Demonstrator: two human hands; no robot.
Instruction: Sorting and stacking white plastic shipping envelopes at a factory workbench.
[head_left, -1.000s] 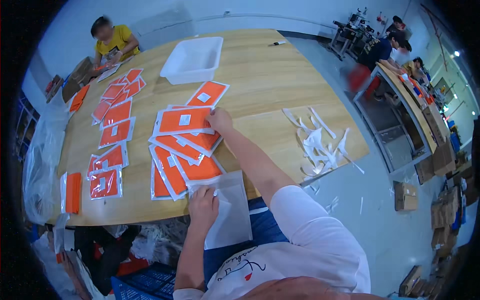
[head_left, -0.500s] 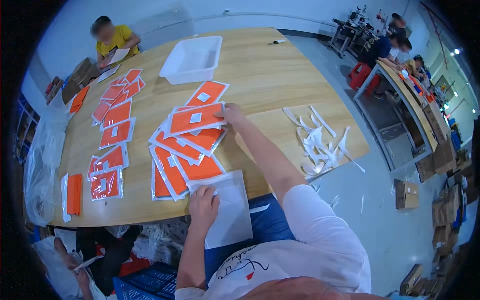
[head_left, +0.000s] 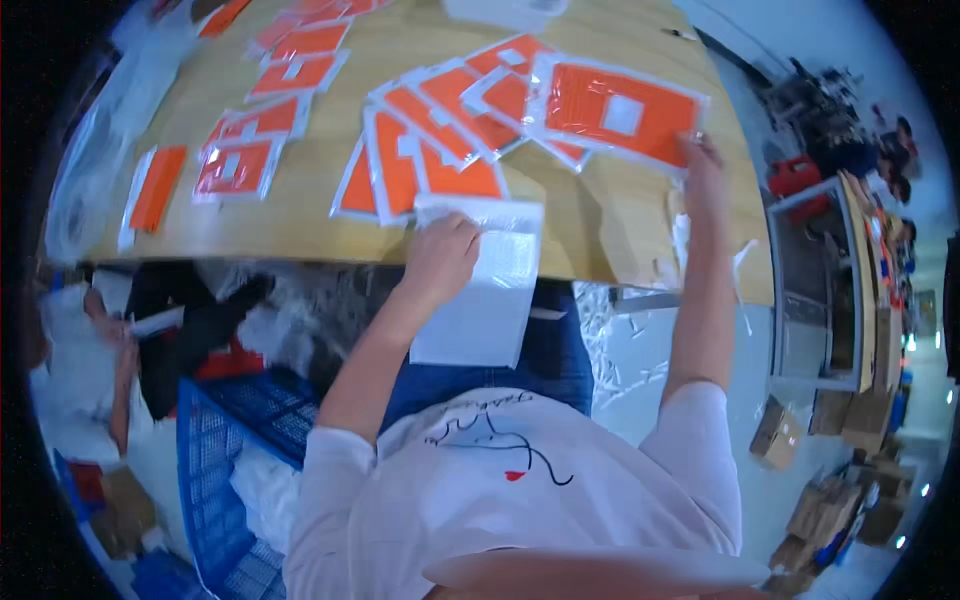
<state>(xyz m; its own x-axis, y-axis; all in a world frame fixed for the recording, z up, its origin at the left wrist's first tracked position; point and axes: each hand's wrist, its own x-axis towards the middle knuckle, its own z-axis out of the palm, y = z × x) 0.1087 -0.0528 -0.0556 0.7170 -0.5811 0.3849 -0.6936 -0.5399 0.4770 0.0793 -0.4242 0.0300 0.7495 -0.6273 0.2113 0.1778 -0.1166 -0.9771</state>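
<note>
My right hand point(head_left: 703, 165), blurred by motion, pinches the right end of an orange packet in a clear plastic sleeve point(head_left: 568, 95). It is held over the table, with a white label showing. My left hand point(head_left: 440, 260) has its fingers curled on the upper edge of a stack of whitish clear plastic bags point(head_left: 490, 325), which hangs over the table's front edge above my lap. Just beyond that hand, several bagged orange packets point(head_left: 465, 178) lie fanned out and overlapping.
More bagged orange packets point(head_left: 236, 168) form a row on the left, beside a folded orange piece point(head_left: 160, 190). A white bin point(head_left: 505, 10) stands at the far edge of view. White strips point(head_left: 665, 270) lie by my right forearm. A blue basket point(head_left: 215, 470) is on the floor at lower left.
My right hand has lifted the top orange packet off the pile and carried it to the right. My left hand stays on the plastic bags. The view has tilted down.
</note>
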